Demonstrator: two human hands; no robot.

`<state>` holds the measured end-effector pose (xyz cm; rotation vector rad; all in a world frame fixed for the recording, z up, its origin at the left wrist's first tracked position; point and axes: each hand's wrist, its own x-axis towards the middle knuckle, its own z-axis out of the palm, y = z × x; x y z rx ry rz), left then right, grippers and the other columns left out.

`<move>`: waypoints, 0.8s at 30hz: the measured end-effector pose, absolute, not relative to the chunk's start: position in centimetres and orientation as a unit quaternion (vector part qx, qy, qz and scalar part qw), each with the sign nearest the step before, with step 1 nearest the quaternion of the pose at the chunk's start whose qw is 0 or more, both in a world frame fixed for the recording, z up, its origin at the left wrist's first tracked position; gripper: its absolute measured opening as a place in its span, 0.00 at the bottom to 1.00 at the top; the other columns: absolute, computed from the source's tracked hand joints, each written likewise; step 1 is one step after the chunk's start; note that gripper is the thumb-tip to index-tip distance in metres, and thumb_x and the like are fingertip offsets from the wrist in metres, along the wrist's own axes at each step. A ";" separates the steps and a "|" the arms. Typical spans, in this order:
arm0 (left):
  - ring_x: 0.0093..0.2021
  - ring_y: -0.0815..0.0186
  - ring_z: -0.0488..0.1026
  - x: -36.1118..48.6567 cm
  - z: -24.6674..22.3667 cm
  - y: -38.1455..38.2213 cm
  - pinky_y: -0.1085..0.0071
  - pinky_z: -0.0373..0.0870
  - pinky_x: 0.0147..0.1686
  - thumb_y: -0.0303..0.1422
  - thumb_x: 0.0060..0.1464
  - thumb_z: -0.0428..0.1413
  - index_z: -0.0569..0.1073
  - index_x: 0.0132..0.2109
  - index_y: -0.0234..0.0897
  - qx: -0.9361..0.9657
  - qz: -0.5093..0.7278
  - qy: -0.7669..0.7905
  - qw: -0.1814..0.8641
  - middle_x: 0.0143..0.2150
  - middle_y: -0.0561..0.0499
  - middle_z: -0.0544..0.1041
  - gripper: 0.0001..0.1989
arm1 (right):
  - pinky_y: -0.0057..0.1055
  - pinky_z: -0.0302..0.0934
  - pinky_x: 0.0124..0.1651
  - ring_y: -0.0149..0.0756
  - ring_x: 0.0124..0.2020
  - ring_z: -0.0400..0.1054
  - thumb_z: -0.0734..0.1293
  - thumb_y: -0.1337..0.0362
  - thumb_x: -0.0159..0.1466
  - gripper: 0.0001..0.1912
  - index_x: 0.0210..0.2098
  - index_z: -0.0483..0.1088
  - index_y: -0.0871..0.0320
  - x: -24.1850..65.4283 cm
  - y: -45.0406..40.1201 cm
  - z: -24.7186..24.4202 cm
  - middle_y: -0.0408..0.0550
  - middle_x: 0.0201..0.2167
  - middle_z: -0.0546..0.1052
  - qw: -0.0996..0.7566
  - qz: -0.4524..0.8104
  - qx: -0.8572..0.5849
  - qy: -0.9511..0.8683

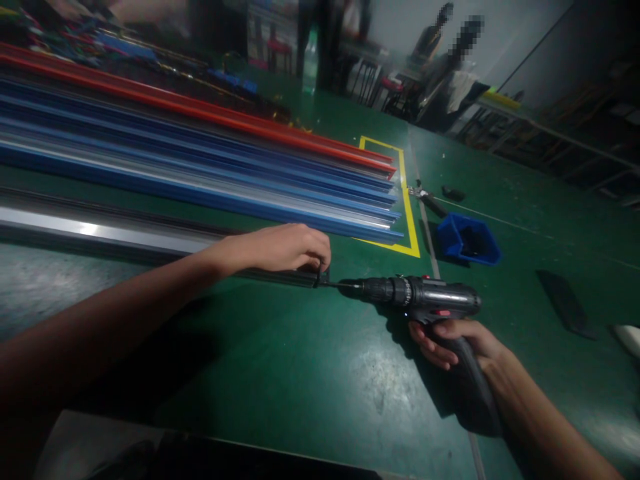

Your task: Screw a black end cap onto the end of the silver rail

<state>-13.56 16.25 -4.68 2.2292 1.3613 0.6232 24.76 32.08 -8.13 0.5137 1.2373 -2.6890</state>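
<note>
My right hand (pixel 453 341) is wrapped round the handle of a black cordless drill (pixel 440 298), which lies level and points left. Its thin bit reaches a small dark end piece (pixel 324 277) at the right end of a long metal profile (pixel 125 230). Whether the bit sits in a screw or hole is too small to tell. Over that same end my left hand (pixel 293 247) is closed, knuckles up, fingers curled down around the profile and partly hidden. The profile is silver and black and runs out to the left.
Behind my left hand lie several blue profiles (pixel 225 180) and red profiles (pixel 250 123), their ends inside yellow tape (pixel 411 220). A blue bin (pixel 467 240), pliers-like tool (pixel 427 199) and dark flat piece (pixel 565 303) are on the right. A bottle (pixel 311 63) stands at the back; people are beyond.
</note>
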 end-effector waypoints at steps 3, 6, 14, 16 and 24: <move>0.40 0.69 0.75 -13.6 -4.7 16.3 0.74 0.66 0.41 0.22 0.62 0.53 0.79 0.40 0.39 0.809 0.228 0.494 0.223 0.41 0.51 0.79 0.11 | 0.21 0.68 0.26 0.20 0.18 0.60 0.70 0.64 0.64 0.15 0.43 0.79 0.72 24.8 32.1 -8.1 0.50 0.30 0.76 0.072 -0.891 0.172 0.413; 0.40 0.69 0.75 -13.5 -4.7 16.3 0.75 0.65 0.41 0.21 0.61 0.54 0.79 0.40 0.39 0.810 0.234 0.491 0.221 0.41 0.52 0.79 0.11 | 0.21 0.67 0.25 0.21 0.18 0.60 0.71 0.64 0.64 0.15 0.43 0.79 0.72 24.8 32.1 -8.0 0.50 0.29 0.75 0.074 -0.890 0.177 0.413; 0.39 0.69 0.75 -13.5 -4.6 16.3 0.75 0.66 0.40 0.21 0.61 0.54 0.80 0.39 0.39 0.809 0.241 0.487 0.225 0.40 0.51 0.80 0.11 | 0.21 0.66 0.25 0.20 0.17 0.58 0.72 0.64 0.62 0.14 0.41 0.79 0.71 24.7 32.0 -7.8 0.49 0.28 0.75 0.074 -0.886 0.190 0.416; 0.39 0.68 0.75 -13.5 -4.6 16.3 0.74 0.66 0.41 0.22 0.61 0.54 0.80 0.40 0.39 0.809 0.239 0.488 0.226 0.41 0.51 0.80 0.11 | 0.21 0.66 0.25 0.20 0.17 0.58 0.72 0.64 0.62 0.14 0.41 0.79 0.71 24.7 32.0 -7.8 0.49 0.29 0.75 0.074 -0.885 0.195 0.415; 0.41 0.68 0.75 -13.6 -4.6 16.3 0.74 0.67 0.42 0.22 0.62 0.52 0.80 0.40 0.39 0.808 0.233 0.489 0.232 0.42 0.50 0.80 0.12 | 0.23 0.65 0.25 0.22 0.17 0.59 0.71 0.64 0.62 0.15 0.43 0.79 0.71 24.9 32.1 -8.1 0.51 0.30 0.76 0.072 -0.882 0.195 0.423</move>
